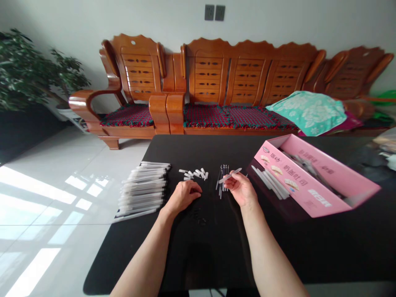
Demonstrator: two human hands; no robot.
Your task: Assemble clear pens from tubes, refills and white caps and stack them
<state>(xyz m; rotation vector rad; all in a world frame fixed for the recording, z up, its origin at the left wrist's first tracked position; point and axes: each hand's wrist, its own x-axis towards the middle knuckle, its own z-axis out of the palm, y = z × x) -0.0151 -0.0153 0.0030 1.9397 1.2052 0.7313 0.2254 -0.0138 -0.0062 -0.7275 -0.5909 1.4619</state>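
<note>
My right hand (240, 189) pinches a clear pen barrel (230, 175), held slightly above a small bunch of dark refills (223, 178) lying on the black table (198, 243). My left hand (184, 195) rests on the table with its fingers curled under, just below a scatter of small white caps (194, 173). What the left fingers hold, if anything, is hidden. A long row of assembled clear pens (142, 189) lies to the left of that hand.
A pink cardboard box (312, 177) stands open at the right, with several clear barrels (269, 182) beside it. Wooden chairs and a sofa (216, 82) with red cushions stand behind the table. A potted plant (27, 70) is at far left.
</note>
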